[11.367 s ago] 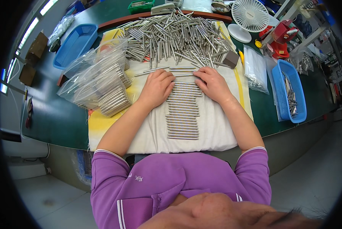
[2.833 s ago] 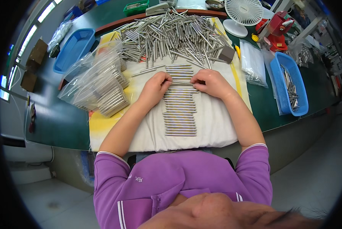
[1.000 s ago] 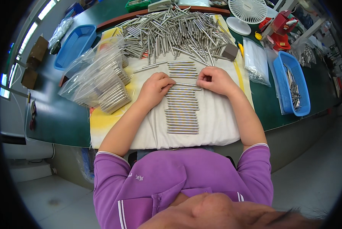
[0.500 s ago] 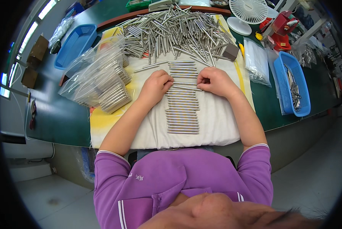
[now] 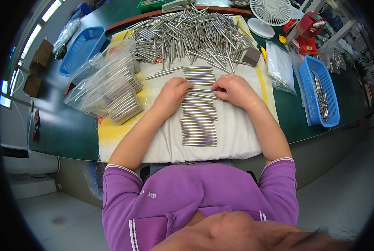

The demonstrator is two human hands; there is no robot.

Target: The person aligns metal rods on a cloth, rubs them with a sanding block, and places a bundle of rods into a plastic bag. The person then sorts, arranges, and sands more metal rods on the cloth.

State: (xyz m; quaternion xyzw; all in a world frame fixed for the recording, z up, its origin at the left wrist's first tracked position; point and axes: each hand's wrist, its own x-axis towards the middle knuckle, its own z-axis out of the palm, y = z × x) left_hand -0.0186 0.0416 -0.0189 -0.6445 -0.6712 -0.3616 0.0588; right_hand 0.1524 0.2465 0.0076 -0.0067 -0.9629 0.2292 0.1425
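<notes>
A column of slim, shiny metal rods [image 5: 199, 113] lies crosswise on a white cloth [image 5: 157, 138] in front of me. At its left edge, my left hand [image 5: 173, 95] is closed, thumb and fingertips pinching the left end of one metal rod [image 5: 202, 90]. My right hand [image 5: 236, 90] pinches the right end of that same rod, its fingers curled. Just below it, another rod lies slightly slanted. Beyond the column spreads a big loose pile of rods [image 5: 191, 35], and a couple of single rods [image 5: 164, 73] lie left of the column's top.
Clear plastic bags filled with rods [image 5: 122, 102] stand on the left. A blue basket [image 5: 83, 48] sits at the far left, another blue basket [image 5: 333, 104] with metal parts at the right. Beside the cloth are a pack of plastic bags [image 5: 280, 67], a brown block [image 5: 251, 57] and a white fan [image 5: 272, 12].
My right hand has shifted slightly left and its fingers have come down on the rod's end. My left hand has barely moved. The pile and bags stay as they were.
</notes>
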